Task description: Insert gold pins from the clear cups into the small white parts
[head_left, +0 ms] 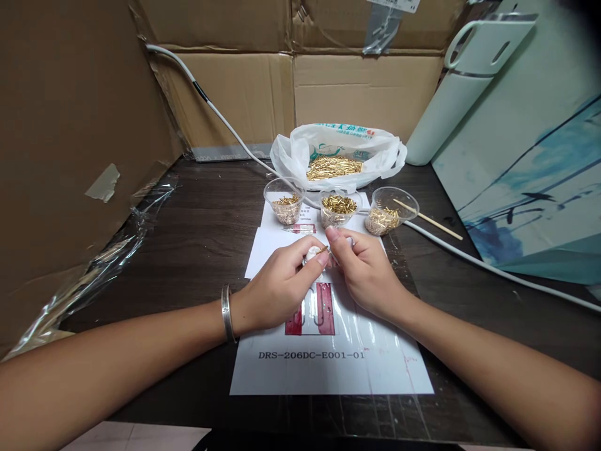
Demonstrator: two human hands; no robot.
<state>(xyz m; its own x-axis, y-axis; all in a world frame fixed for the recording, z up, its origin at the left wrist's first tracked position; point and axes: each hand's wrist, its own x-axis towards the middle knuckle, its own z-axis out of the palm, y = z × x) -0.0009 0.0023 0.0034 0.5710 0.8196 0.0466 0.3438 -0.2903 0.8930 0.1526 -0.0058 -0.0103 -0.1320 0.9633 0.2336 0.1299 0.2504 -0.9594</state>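
Note:
My left hand (277, 285) and my right hand (364, 269) meet over a laminated white sheet (328, 363) printed "DRS-206DC-E001-01". The left fingers are closed round a small white part (312, 255), with a thin gold pin (323, 249) at its top. My right hand pinches at that pin from the right, fingers curled. A silver bangle (227, 313) sits on my left wrist. Just beyond the hands stand three clear plastic cups of gold pins: left (284, 200), middle (339, 208) and right (387, 213).
A white plastic bag (335, 153) with many gold pins lies behind the cups. A wooden stick (432, 220) rests in the right cup. A white cable (493, 269) crosses the dark table. Cardboard walls (70, 156) stand at left and back; a white bottle (460, 88) leans at right.

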